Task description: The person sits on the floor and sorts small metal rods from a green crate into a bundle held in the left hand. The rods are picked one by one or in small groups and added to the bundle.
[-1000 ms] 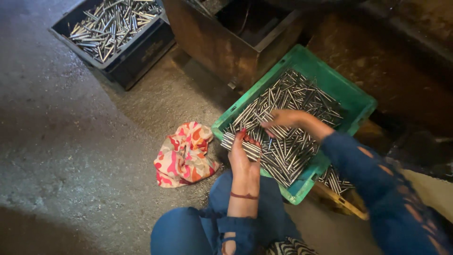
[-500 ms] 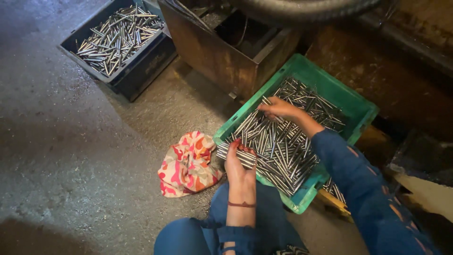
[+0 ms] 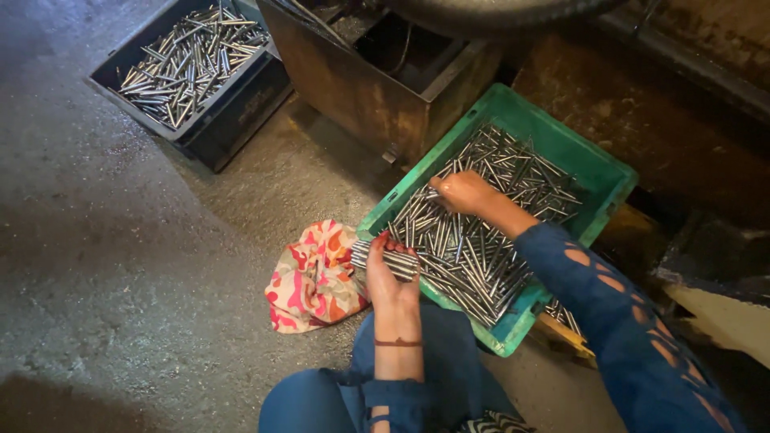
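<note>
While my left hand (image 3: 391, 281) closes around a small bundle of steel pins (image 3: 385, 259) at the green crate's (image 3: 616, 178) near corner, my right hand (image 3: 459, 192) grips loose pins inside. They look heavy, stiff, slick; grasp mid-length.

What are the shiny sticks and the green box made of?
The rods look like bare metal, probably steel: silvery grey with bright glints. The green crate looks like moulded plastic: even colour, smooth rim, dull sheen. The left hand grips a bundle of rods.
</note>
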